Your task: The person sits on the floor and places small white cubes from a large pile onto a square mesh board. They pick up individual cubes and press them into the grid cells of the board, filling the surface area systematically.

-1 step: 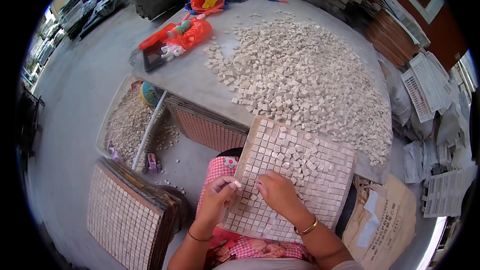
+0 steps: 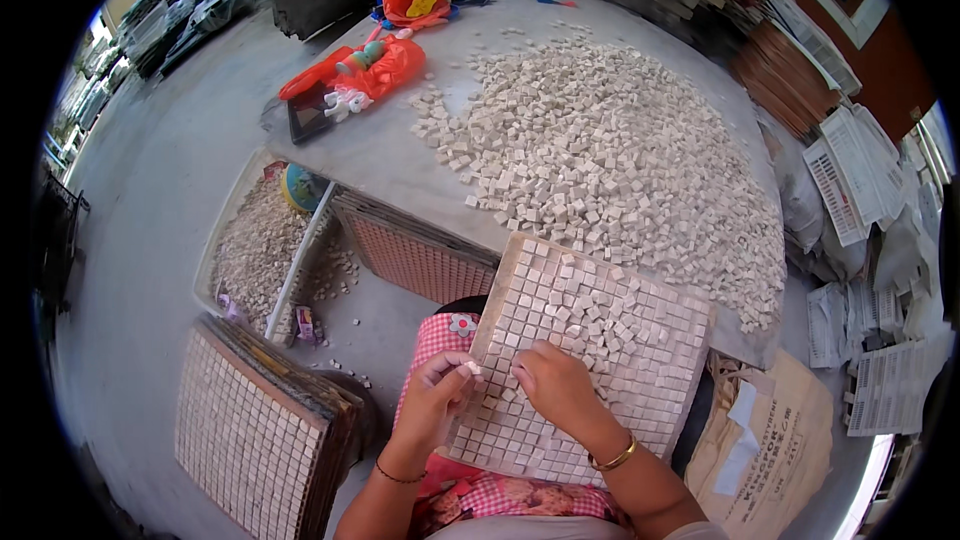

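Observation:
A square grid tray (image 2: 500,292) rests tilted across my lap, its far edge against the table. Small whitish stone tiles fill most of its cells, and a loose heap of tiles (image 2: 597,320) lies on top toward the far middle. Over the tray's left edge, my left hand (image 2: 440,395) pinches a small stone tile (image 2: 474,368) between thumb and fingertips. My right hand (image 2: 556,385) is just to its right, low over the tray. Its fingers are closed in a pinch; whatever they may hold is hidden.
A wide pile of tiles (image 2: 610,140) covers the table (image 2: 370,165). Red bags (image 2: 395,65) and toys lie at its far left. To the left stand a tile-filled bin (image 2: 212,240) and stacked trays (image 2: 250,420). A paper sack (image 2: 790,440) and white crates (image 2: 885,385) are at right.

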Demonstrator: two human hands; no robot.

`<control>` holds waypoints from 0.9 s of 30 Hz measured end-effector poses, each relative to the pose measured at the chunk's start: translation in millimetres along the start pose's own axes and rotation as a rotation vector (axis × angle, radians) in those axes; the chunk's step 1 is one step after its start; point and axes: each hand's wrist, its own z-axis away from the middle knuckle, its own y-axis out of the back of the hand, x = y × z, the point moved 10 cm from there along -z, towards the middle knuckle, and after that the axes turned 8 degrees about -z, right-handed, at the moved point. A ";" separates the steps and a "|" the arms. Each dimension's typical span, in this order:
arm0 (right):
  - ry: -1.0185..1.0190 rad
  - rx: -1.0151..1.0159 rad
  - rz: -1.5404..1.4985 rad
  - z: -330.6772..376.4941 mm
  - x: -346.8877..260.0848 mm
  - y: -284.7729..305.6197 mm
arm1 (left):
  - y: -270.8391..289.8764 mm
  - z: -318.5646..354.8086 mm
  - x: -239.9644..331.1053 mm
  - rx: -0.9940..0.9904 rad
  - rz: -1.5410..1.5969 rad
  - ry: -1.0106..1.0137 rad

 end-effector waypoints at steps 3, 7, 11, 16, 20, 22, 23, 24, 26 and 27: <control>0.008 -0.030 -0.022 1.0 -7.2 3.8 | 4.8 2.5 0.7 0.029 0.033 0.002; 0.007 -0.002 -0.044 3.8 -1.5 1.6 | 2.7 3.0 -2.5 0.033 0.060 -0.012; -0.072 -0.012 -0.062 -1.1 3.2 4.7 | 5.3 4.4 0.3 0.041 0.094 -0.038; -0.075 -0.006 -0.028 -9.3 1.7 6.4 | 10.5 4.9 -1.4 0.010 0.113 -0.032; 0.006 -0.034 -0.125 -11.5 3.7 10.3 | 11.6 7.9 -2.7 0.017 0.146 -0.010; -0.034 -0.036 -0.202 -14.9 10.7 20.9 | 12.1 8.7 -2.4 0.017 0.160 -0.016; -0.081 -0.021 -0.225 -14.7 12.6 29.1 | 12.7 8.9 -2.4 0.017 0.168 -0.020; -0.129 -0.005 -0.247 -13.8 14.0 36.4 | 13.5 8.2 -3.2 0.009 0.175 -0.031; -0.127 -0.067 -0.209 -9.2 12.8 34.5 | 12.3 4.7 -6.7 -0.017 0.184 -0.046; -0.089 -0.076 -0.196 -4.7 12.5 28.9 | 12.5 4.3 -8.2 -0.007 0.187 -0.049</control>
